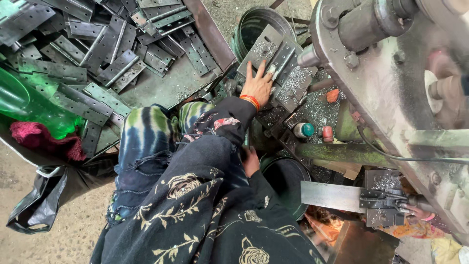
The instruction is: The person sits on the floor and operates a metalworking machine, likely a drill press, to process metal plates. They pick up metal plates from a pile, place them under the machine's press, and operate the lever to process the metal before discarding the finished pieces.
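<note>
A: Centre of the frame, upper half: which hand rests on the work?

B: The left hand [257, 85], fingers spread and flat, palm pressing down on a grey steel hinge plate [267, 53] lying open on the machine bed. It grips nothing; it appears to pin the plate steady under the tooling. An orange bangle [250, 100] sits at the wrist.

A: And the right hand?

B: The right hand [250, 161], just below centre, is mostly hidden behind the dark floral sleeve [215, 195]; whether it is open or closed cannot be told.

A: What surrounds the plate?

B: Silver metal shavings [298, 80] lie strewn over the bed. The heavy green-grey press machine [391, 73] fills the upper right.

A: Containers?

B: A shallow rusty metal tray [215, 36] in the upper left holds a loose heap of grey folded hinges [97, 54], within reach of the seated person. A round dark green bucket [249, 24] stands at top centre, contents unclear. Another dark round bucket [288, 181] sits lower centre. A black plastic bag [39, 205] lies at lower left.
</note>
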